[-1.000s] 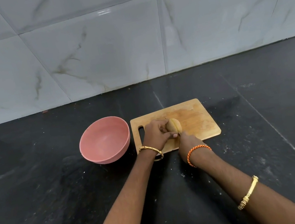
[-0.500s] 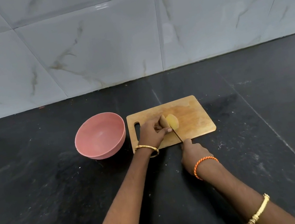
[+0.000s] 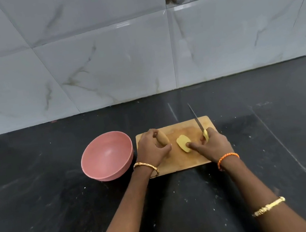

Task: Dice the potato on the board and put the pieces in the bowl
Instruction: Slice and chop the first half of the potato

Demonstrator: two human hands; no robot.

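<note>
Both grips were busy at the centre of the frame: the left hand curled its fingers round one potato half, skin side showing, at the left end of the wooden cutting board, while the right hand was wrapped round the yellow handle of a knife, whose dark blade pointed up and away toward the tiled wall, lifted off the wood. That same right hand stretched its forefinger out to touch the other potato half, which lay cut face up in the middle of the board, apart from the half on the left. The pink bowl stood just beside the board's left edge on the dark surface, and nothing showed inside it. Judging from this, the work stood early: the potato had been split in two, no dice had been cut, and nothing had gone to the bowl. The step in hand looked like arranging the loose half for slicing. The next move probably called for turning that half flat side down so it would not rock, pinning it with the left hand's fingertips tucked back, and bringing the blade down in parallel cuts before crossing them. The raised blade near the reaching forefinger called for care.
</note>
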